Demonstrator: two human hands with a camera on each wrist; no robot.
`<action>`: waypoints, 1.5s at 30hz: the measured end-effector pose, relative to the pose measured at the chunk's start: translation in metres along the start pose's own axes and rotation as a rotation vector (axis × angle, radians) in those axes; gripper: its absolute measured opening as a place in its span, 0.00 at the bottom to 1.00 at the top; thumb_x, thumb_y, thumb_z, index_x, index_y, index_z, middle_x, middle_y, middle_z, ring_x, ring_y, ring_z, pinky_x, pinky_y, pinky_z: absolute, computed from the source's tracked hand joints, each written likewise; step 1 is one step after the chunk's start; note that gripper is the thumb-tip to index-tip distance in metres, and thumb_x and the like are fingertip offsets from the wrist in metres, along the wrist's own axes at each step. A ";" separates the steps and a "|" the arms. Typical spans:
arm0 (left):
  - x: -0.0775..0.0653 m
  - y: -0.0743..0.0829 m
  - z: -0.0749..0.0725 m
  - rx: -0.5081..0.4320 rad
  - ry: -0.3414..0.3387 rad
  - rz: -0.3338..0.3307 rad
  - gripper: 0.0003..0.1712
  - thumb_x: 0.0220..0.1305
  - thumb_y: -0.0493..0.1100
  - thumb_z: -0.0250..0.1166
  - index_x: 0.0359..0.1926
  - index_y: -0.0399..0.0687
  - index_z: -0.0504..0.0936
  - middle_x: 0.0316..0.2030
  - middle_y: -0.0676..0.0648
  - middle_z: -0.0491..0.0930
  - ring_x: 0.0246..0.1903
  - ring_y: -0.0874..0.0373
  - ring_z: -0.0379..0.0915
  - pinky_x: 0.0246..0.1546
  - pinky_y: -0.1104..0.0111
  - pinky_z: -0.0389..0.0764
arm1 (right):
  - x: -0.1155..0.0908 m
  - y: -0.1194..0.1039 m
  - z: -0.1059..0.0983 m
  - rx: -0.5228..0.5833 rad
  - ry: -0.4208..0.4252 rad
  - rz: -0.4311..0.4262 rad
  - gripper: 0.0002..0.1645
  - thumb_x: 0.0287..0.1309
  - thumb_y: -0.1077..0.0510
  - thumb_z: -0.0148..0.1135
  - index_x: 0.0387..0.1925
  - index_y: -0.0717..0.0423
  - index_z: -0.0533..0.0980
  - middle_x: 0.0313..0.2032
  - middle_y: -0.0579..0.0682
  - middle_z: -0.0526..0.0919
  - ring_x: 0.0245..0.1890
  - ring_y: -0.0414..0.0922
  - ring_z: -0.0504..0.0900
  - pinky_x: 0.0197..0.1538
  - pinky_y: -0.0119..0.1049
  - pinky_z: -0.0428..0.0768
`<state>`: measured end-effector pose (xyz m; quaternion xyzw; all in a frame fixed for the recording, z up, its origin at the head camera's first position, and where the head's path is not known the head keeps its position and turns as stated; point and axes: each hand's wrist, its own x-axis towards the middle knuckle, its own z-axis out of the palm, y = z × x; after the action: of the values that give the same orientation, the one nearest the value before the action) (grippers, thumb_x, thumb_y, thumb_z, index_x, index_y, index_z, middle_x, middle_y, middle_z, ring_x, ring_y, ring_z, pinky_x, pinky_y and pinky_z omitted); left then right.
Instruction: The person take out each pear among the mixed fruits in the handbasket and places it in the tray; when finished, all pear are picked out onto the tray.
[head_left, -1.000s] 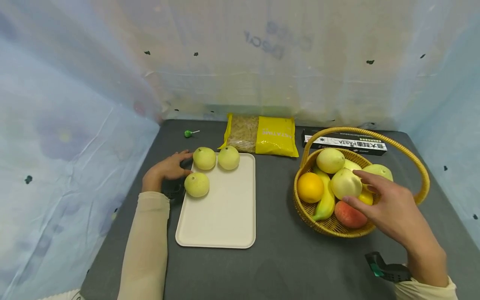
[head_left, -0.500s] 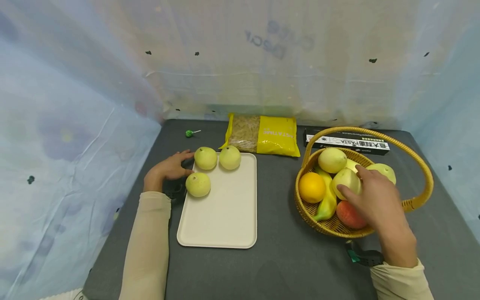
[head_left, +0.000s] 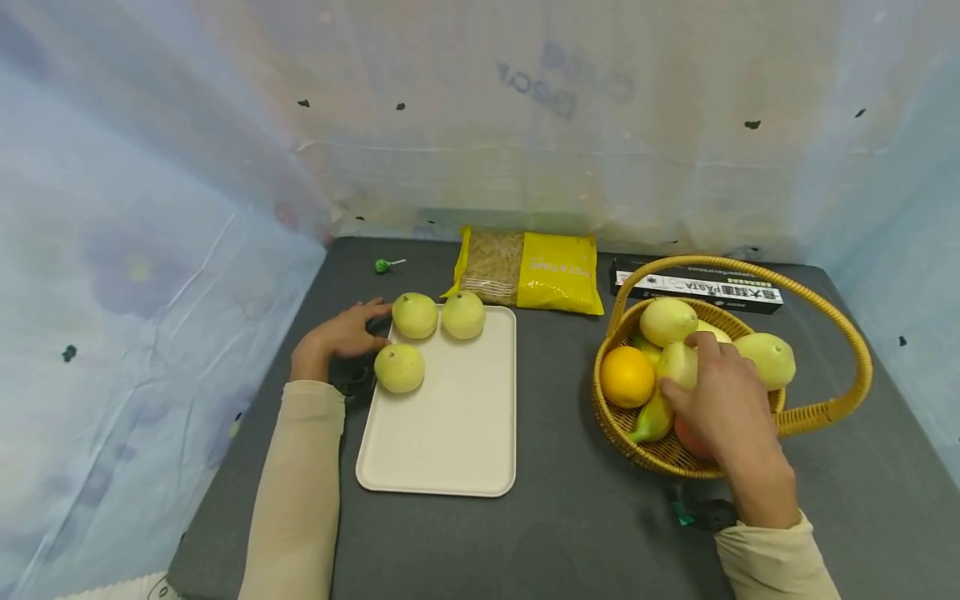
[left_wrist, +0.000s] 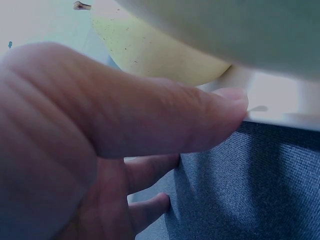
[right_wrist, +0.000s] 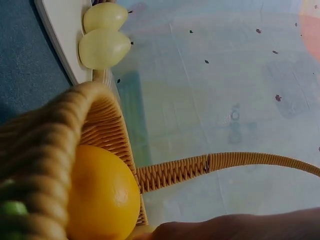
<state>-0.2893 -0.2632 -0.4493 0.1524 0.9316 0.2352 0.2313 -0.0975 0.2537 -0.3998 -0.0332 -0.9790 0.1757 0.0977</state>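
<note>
In the head view my right hand (head_left: pixel 726 404) reaches into the wicker basket (head_left: pixel 618 446) and grips a pale yellow-green pear (head_left: pixel 675 363) between thumb and fingers. Around that pear lie an orange (head_left: pixel 627 377), a banana (head_left: pixel 653 417), a partly covered peach (head_left: pixel 690 439) and other pears (head_left: pixel 668 322). My left hand (head_left: pixel 343 332) rests at the left edge of the cream tray (head_left: pixel 450 433), fingers loosely spread. Its thumb (left_wrist: pixel 200 117) lies at the tray rim in the left wrist view, close to the pears. Three pears (head_left: pixel 400 367) stand at the tray's far left part.
Behind the tray lies a yellow pasta bag (head_left: pixel 555 271), with a green lollipop (head_left: pixel 383 266) to its left. A black pasta box (head_left: pixel 705 287) sits behind the basket. The tall basket handle (head_left: pixel 840 333) arches over the right side. Plastic sheeting encloses the table.
My right hand has moved left and closed its fingers round the pear, which has shifted slightly left. The left hand has stayed in place.
</note>
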 end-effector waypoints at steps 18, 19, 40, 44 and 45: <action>-0.002 0.004 -0.001 -0.006 0.000 -0.008 0.46 0.79 0.47 0.67 0.88 0.45 0.57 0.88 0.33 0.42 0.85 0.23 0.29 0.80 0.25 0.42 | -0.007 -0.028 -0.012 0.485 0.131 -0.216 0.41 0.56 0.60 0.86 0.72 0.51 0.81 0.64 0.59 0.87 0.60 0.41 0.89 0.52 0.13 0.80; -0.002 0.004 -0.001 -0.007 0.001 -0.009 0.46 0.79 0.47 0.67 0.88 0.45 0.57 0.88 0.33 0.42 0.85 0.23 0.29 0.80 0.25 0.42 | -0.006 -0.032 -0.012 0.547 0.114 -0.251 0.42 0.55 0.63 0.86 0.72 0.51 0.81 0.65 0.58 0.87 0.62 0.35 0.87 0.54 0.14 0.80; 0.001 0.001 -0.002 -0.002 0.007 -0.003 0.47 0.77 0.48 0.69 0.88 0.46 0.58 0.88 0.33 0.43 0.86 0.24 0.31 0.81 0.25 0.43 | 0.040 -0.127 0.050 0.794 -0.215 -0.586 0.41 0.57 0.60 0.86 0.71 0.50 0.80 0.67 0.49 0.85 0.66 0.48 0.85 0.64 0.38 0.87; 0.000 0.001 -0.001 -0.004 0.011 -0.003 0.46 0.77 0.48 0.69 0.88 0.46 0.59 0.88 0.33 0.44 0.86 0.24 0.31 0.81 0.25 0.43 | 0.047 -0.141 0.069 0.807 -0.255 -0.588 0.40 0.58 0.60 0.85 0.71 0.51 0.80 0.68 0.51 0.84 0.66 0.49 0.85 0.65 0.39 0.87; 0.000 0.001 -0.001 -0.005 0.012 -0.002 0.46 0.77 0.47 0.69 0.88 0.46 0.59 0.88 0.33 0.44 0.86 0.24 0.31 0.81 0.25 0.43 | 0.049 -0.144 0.075 0.811 -0.268 -0.582 0.40 0.58 0.60 0.84 0.71 0.52 0.80 0.68 0.51 0.84 0.67 0.49 0.85 0.65 0.40 0.86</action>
<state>-0.2897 -0.2623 -0.4481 0.1492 0.9326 0.2382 0.2262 -0.1645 0.0986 -0.4092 0.3040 -0.8048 0.5093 0.0211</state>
